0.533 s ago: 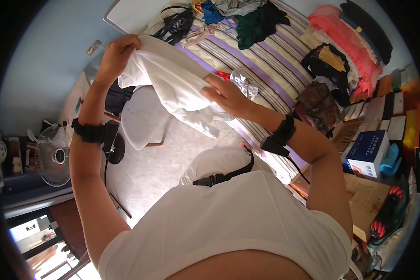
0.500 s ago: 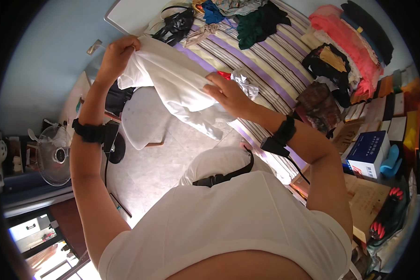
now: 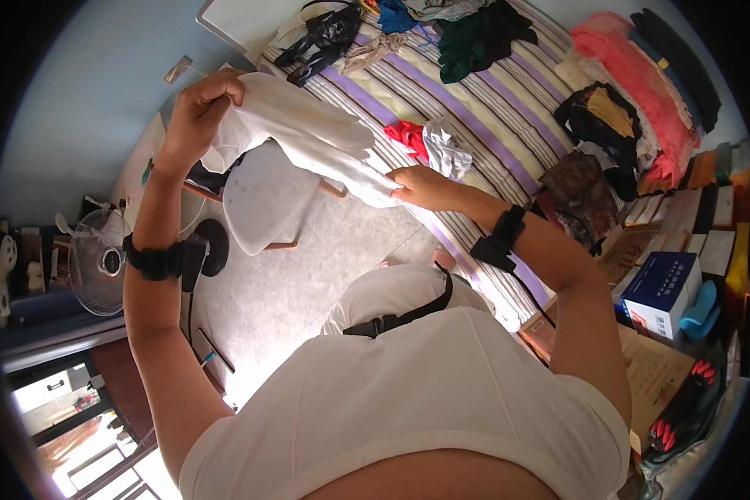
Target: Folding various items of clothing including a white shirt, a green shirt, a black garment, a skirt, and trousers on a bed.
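A white garment (image 3: 304, 129) is stretched in the air between my two hands, its middle folded and hanging slack. My left hand (image 3: 200, 117) pinches one end of it, raised at the upper left near the wall. Lower and to the right, my right hand (image 3: 429, 188) grips the other end beside the bed's edge. Folds hide the garment's exact kind. Just past my right hand, a red cloth (image 3: 407, 137) and a pale grey crumpled cloth (image 3: 447, 150) lie on the striped bed (image 3: 492, 125).
Below the garment stands a white-seated chair (image 3: 267, 200). A fan (image 3: 100, 260) is at the left. Dark green clothing (image 3: 467, 46) and a black bag (image 3: 321, 42) lie on the bed. Boxes, among them a blue and white box (image 3: 662, 287), crowd the right side.
My right hand has moved lower, down to the garment's hanging end, drawing it out. My left hand has dipped slightly and still holds its end. The view has shifted a little.
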`<state>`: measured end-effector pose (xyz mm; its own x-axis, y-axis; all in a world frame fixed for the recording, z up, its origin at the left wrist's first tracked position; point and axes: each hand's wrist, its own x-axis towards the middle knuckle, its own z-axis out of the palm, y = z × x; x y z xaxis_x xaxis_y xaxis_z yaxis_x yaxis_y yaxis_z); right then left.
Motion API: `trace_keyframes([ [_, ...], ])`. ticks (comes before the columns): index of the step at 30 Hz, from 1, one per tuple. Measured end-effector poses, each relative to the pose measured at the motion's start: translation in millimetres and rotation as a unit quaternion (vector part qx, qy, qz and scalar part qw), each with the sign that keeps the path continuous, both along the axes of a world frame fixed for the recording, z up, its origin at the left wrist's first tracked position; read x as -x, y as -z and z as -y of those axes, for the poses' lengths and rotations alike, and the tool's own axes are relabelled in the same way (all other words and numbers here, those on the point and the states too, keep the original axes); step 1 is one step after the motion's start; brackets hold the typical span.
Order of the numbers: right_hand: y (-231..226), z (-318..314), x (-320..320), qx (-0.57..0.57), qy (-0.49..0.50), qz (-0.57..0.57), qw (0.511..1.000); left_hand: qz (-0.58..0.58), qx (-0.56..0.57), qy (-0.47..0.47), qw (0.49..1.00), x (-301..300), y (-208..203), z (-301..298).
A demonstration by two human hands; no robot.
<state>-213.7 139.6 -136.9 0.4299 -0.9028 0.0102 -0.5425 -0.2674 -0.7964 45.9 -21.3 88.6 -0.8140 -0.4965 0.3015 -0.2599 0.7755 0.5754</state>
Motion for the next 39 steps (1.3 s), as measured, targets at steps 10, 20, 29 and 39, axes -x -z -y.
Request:
trace_keyframes([
  [10, 11.7, 38.2, -10.7, 0.275, 0.037, -0.016, 0.961, -0.04, -0.051, -0.027, 0.998, -7.6, -12.0, -15.0],
  [20, 17.4, 44.2, -18.2, 0.144, 0.091, -0.004, 0.985, -0.002, 0.021, -0.055, 0.998, -9.0, -6.0, -30.6],
  [29, -130.0, 73.0, 74.6, 0.431, 0.225, -0.101, 0.868, 0.056, 0.095, -0.152, 0.982, -72.8, 47.7, 18.9],
  [39, -232.3, 31.3, 61.1, 0.214, 0.142, -0.167, 0.952, -0.156, 0.046, -0.295, 0.942, -64.4, 57.8, 28.2],
])
